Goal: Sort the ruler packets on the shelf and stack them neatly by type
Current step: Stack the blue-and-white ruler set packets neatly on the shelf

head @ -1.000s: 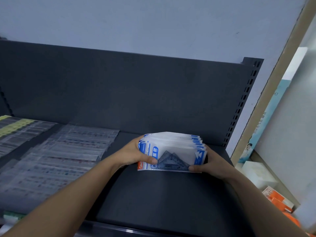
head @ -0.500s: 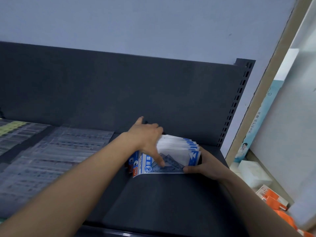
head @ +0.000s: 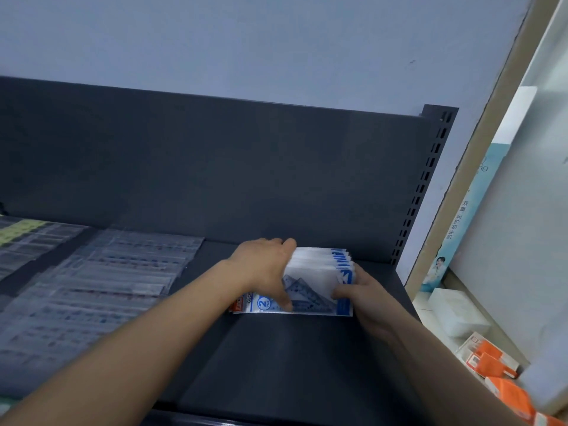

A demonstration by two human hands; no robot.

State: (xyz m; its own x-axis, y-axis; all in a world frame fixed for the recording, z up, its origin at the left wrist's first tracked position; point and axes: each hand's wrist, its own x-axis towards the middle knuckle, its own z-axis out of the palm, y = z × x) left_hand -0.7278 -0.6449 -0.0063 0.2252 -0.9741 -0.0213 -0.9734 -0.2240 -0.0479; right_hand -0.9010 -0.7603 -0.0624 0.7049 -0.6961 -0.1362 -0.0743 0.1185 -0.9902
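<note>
Right hand grips the right end of the packet bundle; left hand curls over its left end; the bundle stands between them, near the back panel, its long axis parallel to that panel.

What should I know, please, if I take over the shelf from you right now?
Left hand: grips the left end of the blue-and-white set-square packets, fingers over the top, thumb on the front.
Right hand: grips their right end.
The bundle stands on edge, fanned, at the back right of the shelf. Clear ruler packets lie flat in overlapping rows on the left, yellow-labelled packets beyond them.
Done: types look separated. Left: square up the fanned bundle and set it down neatly.
</note>
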